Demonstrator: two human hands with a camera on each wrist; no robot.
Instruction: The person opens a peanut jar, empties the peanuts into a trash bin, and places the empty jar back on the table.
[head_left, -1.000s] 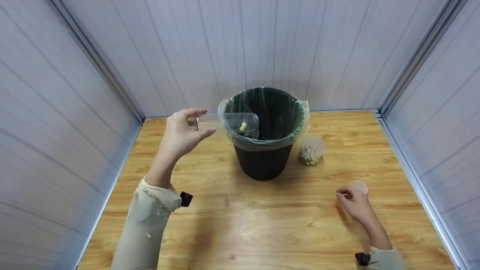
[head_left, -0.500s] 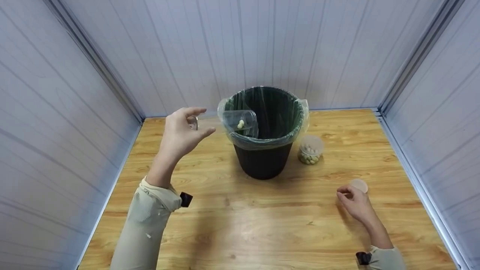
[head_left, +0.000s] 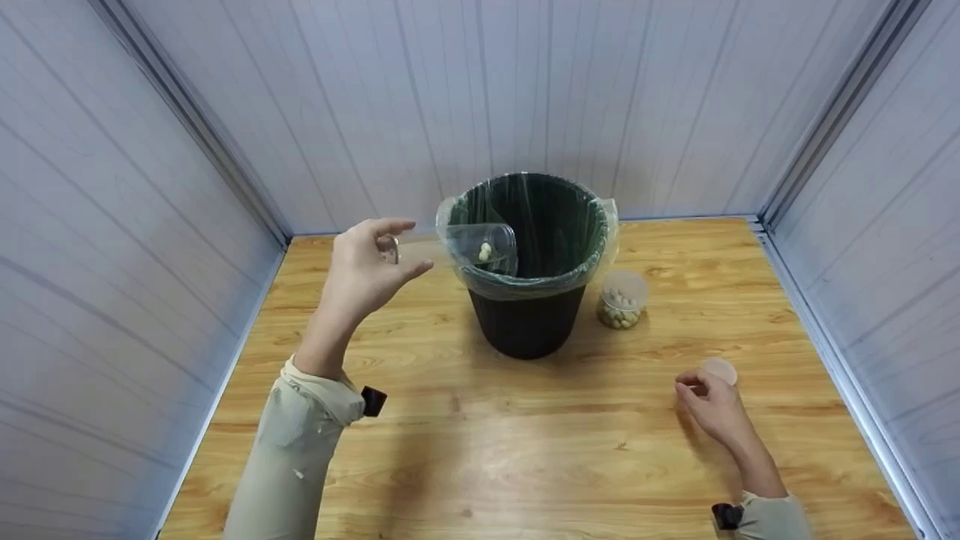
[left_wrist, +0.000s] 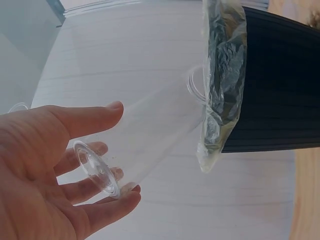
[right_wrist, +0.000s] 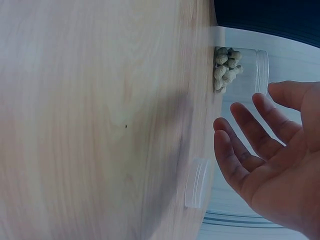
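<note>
My left hand (head_left: 364, 266) grips a clear plastic jar (left_wrist: 150, 130) near its base, thumb on one side and fingers on the other. The jar lies almost on its side, with its far end over the rim of a black trash bin (head_left: 525, 322) lined with a translucent bag (left_wrist: 225, 70). A pale peanut (head_left: 485, 252) shows through the jar's wall near that end. My right hand (head_left: 714, 409) holds nothing; its fingers are loosely curled above the table, beside a round clear lid (right_wrist: 197, 182).
A second clear jar (head_left: 621, 301) with several peanuts (right_wrist: 227, 69) stands right of the bin, uncovered. The wooden table (head_left: 525, 450) is bounded by pale panel walls (head_left: 360, 112) at the back and sides.
The jar's far end shifted up slightly and came back down, and the peanut shifted a little with it. The right hand has stayed in place.
</note>
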